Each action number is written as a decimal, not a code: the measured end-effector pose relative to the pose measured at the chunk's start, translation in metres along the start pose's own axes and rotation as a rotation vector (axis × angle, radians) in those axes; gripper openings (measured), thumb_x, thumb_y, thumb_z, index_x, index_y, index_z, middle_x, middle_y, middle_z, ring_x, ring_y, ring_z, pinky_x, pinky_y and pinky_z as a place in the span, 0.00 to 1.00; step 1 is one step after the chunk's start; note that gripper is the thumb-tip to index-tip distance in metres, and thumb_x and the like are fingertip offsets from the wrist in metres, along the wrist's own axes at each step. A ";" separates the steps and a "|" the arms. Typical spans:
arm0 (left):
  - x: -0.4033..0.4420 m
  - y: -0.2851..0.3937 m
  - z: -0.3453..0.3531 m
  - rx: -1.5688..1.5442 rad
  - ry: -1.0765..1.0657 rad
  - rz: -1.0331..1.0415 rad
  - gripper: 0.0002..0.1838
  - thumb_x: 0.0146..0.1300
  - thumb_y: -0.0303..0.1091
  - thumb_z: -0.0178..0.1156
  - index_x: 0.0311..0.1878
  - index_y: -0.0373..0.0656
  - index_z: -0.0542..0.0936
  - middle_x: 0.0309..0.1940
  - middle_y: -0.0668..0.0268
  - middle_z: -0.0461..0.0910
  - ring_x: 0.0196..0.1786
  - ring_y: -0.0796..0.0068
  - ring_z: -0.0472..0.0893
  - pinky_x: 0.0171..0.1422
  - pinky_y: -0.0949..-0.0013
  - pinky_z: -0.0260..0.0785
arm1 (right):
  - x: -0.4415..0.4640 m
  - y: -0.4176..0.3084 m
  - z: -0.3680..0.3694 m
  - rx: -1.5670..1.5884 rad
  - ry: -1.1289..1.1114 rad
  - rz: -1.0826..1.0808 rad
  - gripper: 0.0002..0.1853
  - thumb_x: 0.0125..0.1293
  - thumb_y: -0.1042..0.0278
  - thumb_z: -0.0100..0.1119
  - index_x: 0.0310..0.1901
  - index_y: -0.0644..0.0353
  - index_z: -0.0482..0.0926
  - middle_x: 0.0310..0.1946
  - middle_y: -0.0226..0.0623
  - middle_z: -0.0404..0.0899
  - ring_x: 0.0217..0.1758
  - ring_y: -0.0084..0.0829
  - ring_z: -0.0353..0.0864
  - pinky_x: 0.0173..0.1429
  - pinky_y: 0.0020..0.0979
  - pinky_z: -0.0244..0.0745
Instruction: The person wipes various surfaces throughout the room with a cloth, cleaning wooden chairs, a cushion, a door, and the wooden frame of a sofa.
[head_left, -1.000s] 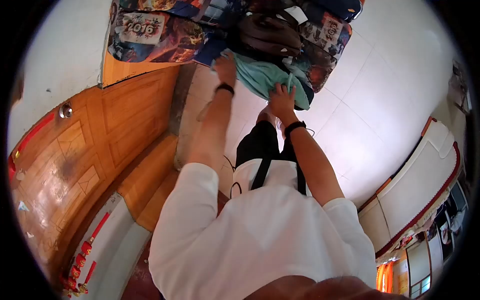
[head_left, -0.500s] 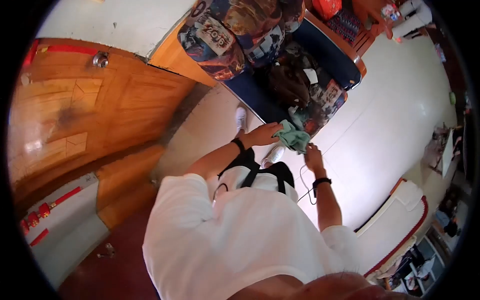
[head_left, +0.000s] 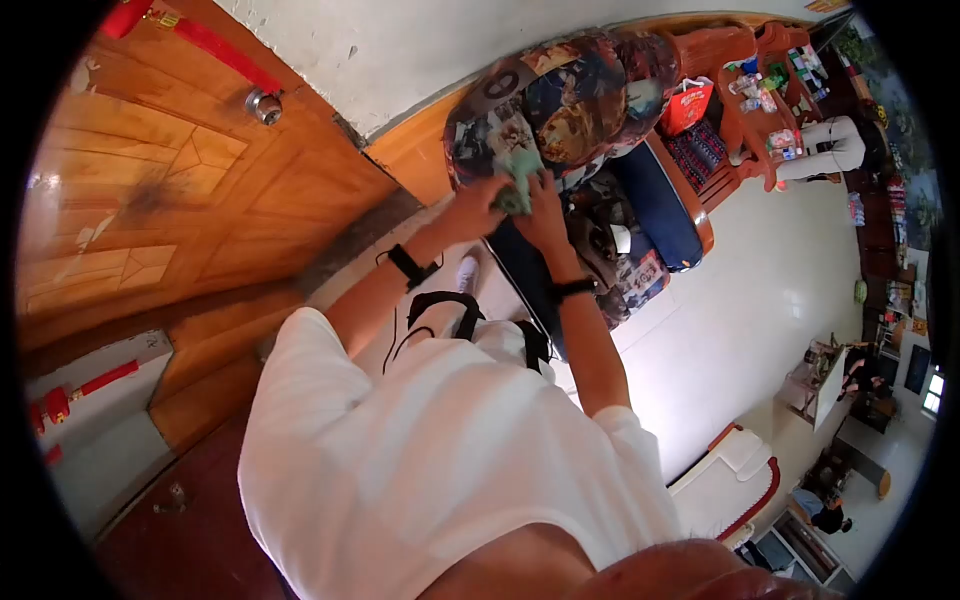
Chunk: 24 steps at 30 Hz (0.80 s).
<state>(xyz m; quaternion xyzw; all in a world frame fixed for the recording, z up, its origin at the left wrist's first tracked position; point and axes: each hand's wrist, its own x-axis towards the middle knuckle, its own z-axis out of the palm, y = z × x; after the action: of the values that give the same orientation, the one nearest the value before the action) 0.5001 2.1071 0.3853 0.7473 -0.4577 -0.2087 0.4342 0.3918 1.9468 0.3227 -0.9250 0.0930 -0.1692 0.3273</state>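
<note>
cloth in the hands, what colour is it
The crumpled cloth is pale green, best seen in the head view.

Blurry green cloth (head_left: 517, 182) (hands (head_left: 543, 212) too)

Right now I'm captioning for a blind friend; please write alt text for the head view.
The person's left hand and right hand hold a bunched green cloth, slightly blurred, in front of a sofa's patterned cushions. A wooden door fills much of the picture's left side, and a red bag shows beyond the sofa.
</note>
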 end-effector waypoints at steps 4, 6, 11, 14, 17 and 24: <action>0.051 -0.028 -0.047 0.300 0.200 0.141 0.25 0.54 0.27 0.62 0.57 0.40 0.71 0.50 0.48 0.76 0.57 0.43 0.76 0.58 0.49 0.70 | 0.073 -0.024 -0.012 -0.239 0.009 0.036 0.37 0.48 0.74 0.74 0.63 0.55 0.71 0.62 0.55 0.65 0.59 0.59 0.72 0.52 0.52 0.78; 0.078 -0.028 -0.050 0.309 0.315 -0.021 0.26 0.58 0.32 0.61 0.61 0.39 0.69 0.58 0.47 0.73 0.61 0.42 0.72 0.63 0.50 0.68 | 0.094 -0.024 -0.016 -0.372 -0.119 0.149 0.35 0.51 0.73 0.73 0.63 0.50 0.73 0.63 0.50 0.66 0.60 0.55 0.73 0.50 0.50 0.80; 0.125 -0.077 -0.025 0.477 0.360 -0.048 0.33 0.68 0.49 0.54 0.71 0.43 0.63 0.71 0.48 0.63 0.71 0.41 0.63 0.74 0.47 0.56 | 0.137 0.040 -0.034 -0.520 -0.075 0.117 0.34 0.52 0.70 0.71 0.64 0.48 0.73 0.66 0.50 0.67 0.59 0.54 0.75 0.47 0.50 0.81; 0.134 -0.075 -0.025 0.641 0.293 -0.080 0.32 0.68 0.51 0.53 0.71 0.44 0.65 0.72 0.49 0.62 0.72 0.44 0.62 0.73 0.46 0.56 | 0.156 0.067 -0.061 -0.560 -0.112 0.053 0.33 0.53 0.70 0.67 0.64 0.48 0.74 0.67 0.49 0.66 0.62 0.56 0.74 0.49 0.51 0.81; 0.132 -0.075 -0.022 0.548 0.339 -0.125 0.31 0.67 0.51 0.54 0.69 0.45 0.67 0.71 0.51 0.63 0.72 0.46 0.63 0.73 0.47 0.56 | 0.173 0.065 -0.094 -0.468 -0.183 0.102 0.33 0.52 0.72 0.63 0.64 0.47 0.74 0.68 0.48 0.66 0.65 0.57 0.71 0.52 0.52 0.81; 0.142 -0.092 -0.001 0.579 0.492 -0.175 0.30 0.64 0.51 0.57 0.66 0.46 0.71 0.68 0.53 0.67 0.68 0.51 0.66 0.71 0.49 0.56 | 0.232 0.182 -0.162 -0.607 0.101 0.224 0.33 0.54 0.68 0.62 0.65 0.44 0.73 0.67 0.51 0.65 0.64 0.57 0.71 0.54 0.53 0.79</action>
<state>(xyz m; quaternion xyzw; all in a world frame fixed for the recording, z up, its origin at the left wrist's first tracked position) 0.6172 2.0030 0.3211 0.9028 -0.3143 0.0784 0.2828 0.5347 1.6482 0.3827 -0.9548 0.2566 -0.1423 0.0481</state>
